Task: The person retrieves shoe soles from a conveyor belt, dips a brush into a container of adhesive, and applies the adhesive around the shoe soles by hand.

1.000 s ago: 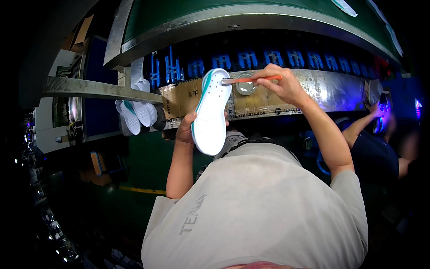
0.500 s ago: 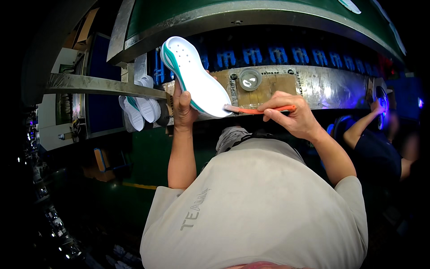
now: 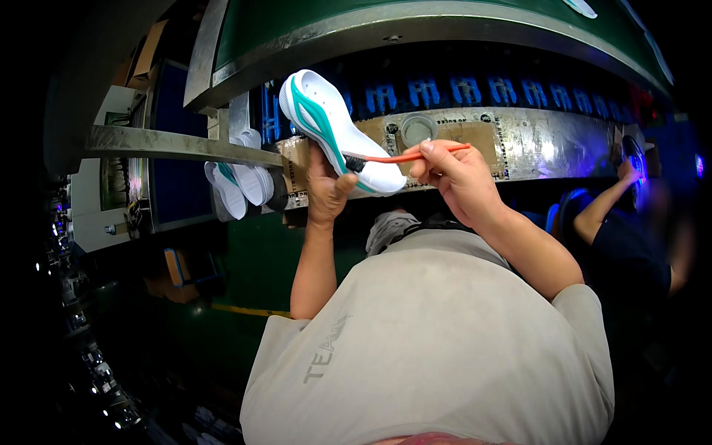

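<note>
A white shoe sole [image 3: 337, 122] with a teal band along its side is held up in my left hand [image 3: 330, 194], whose fingers wrap round its lower side. The sole's hollow upper face, with small holes at one end, is tilted to the right. My right hand [image 3: 461, 182] pinches a thin brush [image 3: 404, 157] by its orange handle. The brush head lies over the side of the sole, near the teal band; whether its bristles touch is hard to tell. Just beyond my right hand, a small round cup [image 3: 417, 126] stands on cardboard.
Several white soles [image 3: 239, 185] rest at the left, beside a metal bar [image 3: 178, 143]. The metal bench [image 3: 549, 152] runs rightward below a row of blue fixtures [image 3: 466, 90]. A green surface with a metal edge [image 3: 475, 13] lies beyond. At the right, a co-worker's hand [image 3: 629, 173] holds a sole.
The sole has turned, showing more of its teal side, and shifted slightly right. The brush has moved left, from the sole's near end to its side. My right hand has moved left with it.
</note>
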Action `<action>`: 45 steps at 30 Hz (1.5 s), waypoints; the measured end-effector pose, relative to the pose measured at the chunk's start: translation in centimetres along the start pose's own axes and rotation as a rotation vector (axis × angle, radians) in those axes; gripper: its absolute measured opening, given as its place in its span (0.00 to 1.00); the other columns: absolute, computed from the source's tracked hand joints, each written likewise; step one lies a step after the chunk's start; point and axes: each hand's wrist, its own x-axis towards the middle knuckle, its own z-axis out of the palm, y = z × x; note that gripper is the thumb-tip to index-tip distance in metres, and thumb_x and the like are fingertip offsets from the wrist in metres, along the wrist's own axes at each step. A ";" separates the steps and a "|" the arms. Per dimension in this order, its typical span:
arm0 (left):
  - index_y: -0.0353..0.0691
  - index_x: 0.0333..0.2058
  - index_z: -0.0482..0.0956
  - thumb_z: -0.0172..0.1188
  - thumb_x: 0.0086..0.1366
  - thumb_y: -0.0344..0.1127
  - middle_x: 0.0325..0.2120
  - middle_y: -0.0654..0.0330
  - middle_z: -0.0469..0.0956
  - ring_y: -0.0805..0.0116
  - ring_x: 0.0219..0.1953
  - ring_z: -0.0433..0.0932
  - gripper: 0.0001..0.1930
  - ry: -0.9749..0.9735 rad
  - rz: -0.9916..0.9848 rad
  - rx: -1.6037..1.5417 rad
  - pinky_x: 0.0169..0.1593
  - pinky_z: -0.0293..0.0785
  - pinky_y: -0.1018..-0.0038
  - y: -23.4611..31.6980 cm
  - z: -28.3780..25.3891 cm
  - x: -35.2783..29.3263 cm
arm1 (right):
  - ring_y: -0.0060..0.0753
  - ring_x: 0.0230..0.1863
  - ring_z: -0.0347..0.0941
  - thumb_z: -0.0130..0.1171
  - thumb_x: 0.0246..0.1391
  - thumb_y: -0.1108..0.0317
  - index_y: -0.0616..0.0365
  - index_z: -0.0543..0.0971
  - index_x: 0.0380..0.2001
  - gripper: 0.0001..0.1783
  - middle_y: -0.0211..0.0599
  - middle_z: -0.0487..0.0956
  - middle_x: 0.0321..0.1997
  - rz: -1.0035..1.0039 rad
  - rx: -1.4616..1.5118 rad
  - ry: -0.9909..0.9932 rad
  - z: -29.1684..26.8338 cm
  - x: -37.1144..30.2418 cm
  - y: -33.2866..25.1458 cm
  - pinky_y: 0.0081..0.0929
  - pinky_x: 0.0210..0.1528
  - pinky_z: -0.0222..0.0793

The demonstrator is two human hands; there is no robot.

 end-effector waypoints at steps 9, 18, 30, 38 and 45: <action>0.35 0.72 0.56 0.75 0.60 0.56 0.60 0.55 0.72 0.63 0.60 0.73 0.53 -0.005 -0.081 -0.018 0.66 0.68 0.65 -0.9 1.3 -1.3 | 0.18 0.35 0.72 0.55 0.73 0.59 0.61 0.84 0.45 0.16 0.28 0.83 0.33 0.021 0.168 0.064 -2.3 0.8 1.4 0.24 0.47 0.70; 0.30 0.70 0.63 0.49 0.68 0.66 0.49 0.36 0.80 0.48 0.41 0.87 0.46 -0.325 -0.508 -0.527 0.40 0.88 0.63 3.1 5.6 4.2 | 0.21 0.36 0.74 0.56 0.72 0.61 0.61 0.83 0.49 0.15 0.28 0.82 0.35 -0.208 0.344 0.481 -12.8 -5.1 4.2 0.25 0.45 0.70; 0.23 0.67 0.60 0.34 0.82 0.58 0.57 0.32 0.75 0.39 0.53 0.81 0.37 -0.036 -0.148 -0.277 0.54 0.81 0.52 2.4 11.1 28.4 | 0.21 0.37 0.77 0.58 0.71 0.61 0.63 0.83 0.50 0.16 0.32 0.84 0.37 -0.190 0.307 0.511 -12.3 -7.8 7.6 0.22 0.43 0.73; 0.30 0.55 0.79 0.52 0.79 0.40 0.43 0.53 0.85 0.63 0.40 0.85 0.19 0.102 -0.665 0.017 0.44 0.81 0.69 -8.2 2.5 -0.3 | 0.22 0.39 0.77 0.56 0.73 0.63 0.59 0.82 0.49 0.13 0.33 0.84 0.40 -0.058 0.068 0.346 -12.4 -4.9 9.3 0.23 0.44 0.73; 0.35 0.54 0.81 0.60 0.75 0.43 0.41 0.56 0.86 0.70 0.36 0.86 0.18 0.583 -0.852 0.320 0.37 0.81 0.75 -6.5 -14.3 -15.3 | 0.21 0.40 0.77 0.52 0.76 0.62 0.56 0.77 0.46 0.10 0.37 0.83 0.46 -0.104 -0.255 0.044 -8.0 -0.5 10.9 0.21 0.45 0.74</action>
